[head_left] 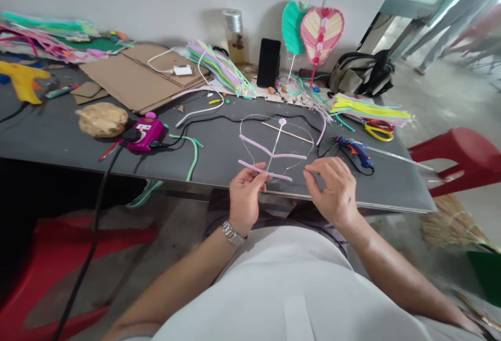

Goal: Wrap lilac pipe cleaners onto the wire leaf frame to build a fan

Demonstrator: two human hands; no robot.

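Note:
My left hand [246, 190] pinches the lower part of a thin white stem [277, 143] topped by a small lilac disc. A lilac pipe cleaner [250, 166] crosses the stem at my fingertips. Higher up, a second lilac pipe cleaner [289, 156] is bent into a shallow V across the stem. Around them runs a thin rounded wire outline [241, 127]. My right hand [332, 187] hovers just right of this frame, thumb and forefinger tips brought together; anything between them is too small to make out.
A blue glue gun [356, 152] and scissors [379, 130] lie at the right. Bundled pipe cleaners [219, 67], a phone [268, 62] and two leaf-shaped pieces, green [293, 28] and pink [332, 33], are behind. A purple socket block [145, 133] with cables sits left.

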